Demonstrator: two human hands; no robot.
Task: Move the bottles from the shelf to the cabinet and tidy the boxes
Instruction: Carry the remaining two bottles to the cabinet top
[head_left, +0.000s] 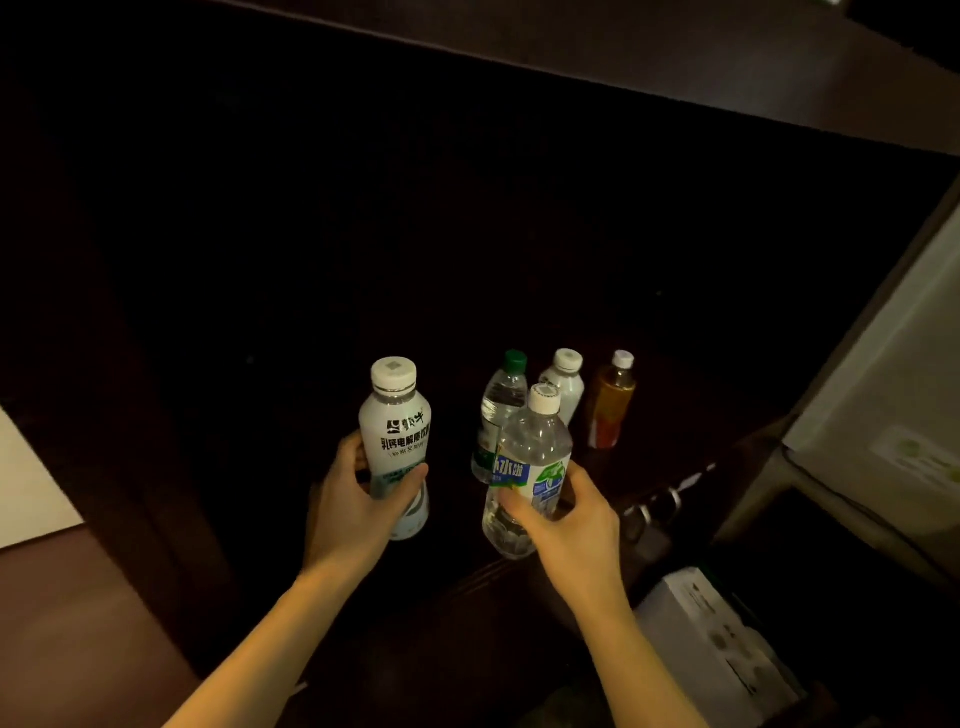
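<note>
My left hand (358, 512) grips a white milky bottle (396, 431) with a white cap, held upright. My right hand (569, 525) grips a clear water bottle (530, 457) with a blue and green label and a white cap. Behind them, on a dark surface inside the dark cabinet, stand three more bottles: a clear one with a green cap (501, 400), a white one (565, 382) and an amber drink bottle (613, 402) with a white cap.
A pale open cabinet door (883, 395) stands at the right. A white box (711, 639) lies low at the right. A white panel (26, 483) and brown floor (78, 623) show at the left. The cabinet interior is very dark.
</note>
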